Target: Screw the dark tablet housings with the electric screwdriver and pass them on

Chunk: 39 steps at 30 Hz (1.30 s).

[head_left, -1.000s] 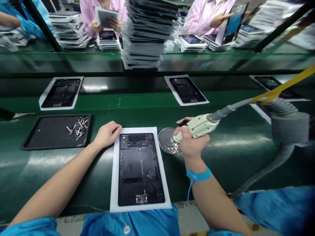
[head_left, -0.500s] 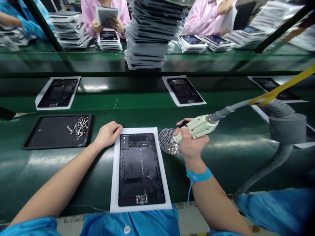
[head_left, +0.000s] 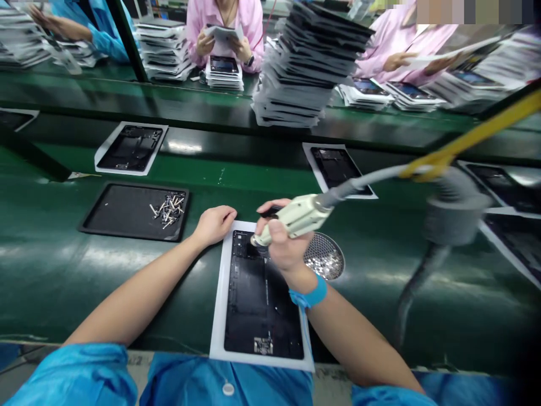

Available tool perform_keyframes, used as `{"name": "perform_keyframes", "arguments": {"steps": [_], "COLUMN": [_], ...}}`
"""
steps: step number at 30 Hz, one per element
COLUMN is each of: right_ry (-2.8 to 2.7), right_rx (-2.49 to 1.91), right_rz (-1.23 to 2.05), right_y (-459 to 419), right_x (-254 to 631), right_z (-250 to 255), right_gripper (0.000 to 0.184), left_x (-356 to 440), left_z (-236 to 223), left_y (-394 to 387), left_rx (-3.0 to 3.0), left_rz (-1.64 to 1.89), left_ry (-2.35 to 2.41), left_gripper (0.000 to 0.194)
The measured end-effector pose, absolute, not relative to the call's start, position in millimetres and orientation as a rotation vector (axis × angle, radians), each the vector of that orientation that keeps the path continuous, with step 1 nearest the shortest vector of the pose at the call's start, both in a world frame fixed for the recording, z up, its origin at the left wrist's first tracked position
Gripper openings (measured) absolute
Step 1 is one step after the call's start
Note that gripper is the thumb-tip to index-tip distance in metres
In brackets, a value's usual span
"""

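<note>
My right hand [head_left: 291,248] is wrapped round a pale green electric screwdriver [head_left: 302,216], its tip over the upper part of an opened black tablet housing [head_left: 249,304]. The housing lies on a white sheet [head_left: 218,321] in front of me and has a small circuit board [head_left: 263,345] at its near end. My left hand [head_left: 215,224] rests closed by the sheet's upper left corner; what its curled fingers hold, if anything, is hidden. Just right of my right hand, partly covered by it, is a round perforated dish [head_left: 325,256] of small shiny screws.
A black tray [head_left: 127,211] with several small loose parts lies to the left. More housings on sheets, such as one tablet housing [head_left: 134,148], lie along the green bench. A grey hose [head_left: 406,299] stands at right. Beyond are tall stacks [head_left: 300,73] and co-workers.
My right hand has brought the screwdriver from the screw dish leftwards over the top of the tablet housing. The whole view has shifted and tilted. My left hand stays by the sheet's corner.
</note>
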State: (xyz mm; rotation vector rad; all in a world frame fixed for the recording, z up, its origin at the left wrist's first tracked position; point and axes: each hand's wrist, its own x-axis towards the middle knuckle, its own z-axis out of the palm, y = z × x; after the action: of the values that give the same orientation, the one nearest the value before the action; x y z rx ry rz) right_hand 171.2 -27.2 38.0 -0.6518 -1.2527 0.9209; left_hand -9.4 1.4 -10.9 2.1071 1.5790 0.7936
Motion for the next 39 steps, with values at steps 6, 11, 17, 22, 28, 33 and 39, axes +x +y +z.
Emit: {"name": "perform_keyframes", "arguments": {"steps": [6, 11, 17, 22, 28, 33, 39], "right_ry": [-1.351, -1.360, -1.371, -1.355, -1.296, -1.185, -1.097], "right_rx": [-0.707, -0.733, -0.813, -0.808, -0.732, -0.758, -0.914], "right_rz": [0.894, 0.866, 0.909, 0.907, 0.895, 0.650, 0.516], "right_y": [-8.5, -4.7, -4.7, -3.1, -8.7, -19.3, -38.3], "right_x": [136.4, 134.1, 135.4, 131.1, 161.8, 240.9, 303.8], "right_z": [19.1, 15.7, 4.2, -1.1, 30.9, 56.5, 41.3], "right_gripper": [0.024, 0.022, 0.026, 0.033, 0.023, 0.024, 0.027], "left_x": [-5.8, -2.0, -2.1, -3.8, -10.4, -11.5, 23.9], "left_z": [-6.1, -5.3, -2.9, -4.2, -9.7, -11.9, 2.4], "left_y": [0.9, 1.1, -0.4, 0.7, 1.6, 0.8, 5.0], "left_rx": [2.063, 2.040, 2.027, 2.034, 2.083, 2.189, 2.458], "left_rz": [0.719, 0.685, 0.697, 0.703, 0.768, 0.760, 0.468], "left_ry": [1.616, 1.658, 1.633, 1.620, 1.573, 1.580, 1.566], "left_gripper": [0.028, 0.027, 0.027, 0.029, 0.027, 0.026, 0.044]}}
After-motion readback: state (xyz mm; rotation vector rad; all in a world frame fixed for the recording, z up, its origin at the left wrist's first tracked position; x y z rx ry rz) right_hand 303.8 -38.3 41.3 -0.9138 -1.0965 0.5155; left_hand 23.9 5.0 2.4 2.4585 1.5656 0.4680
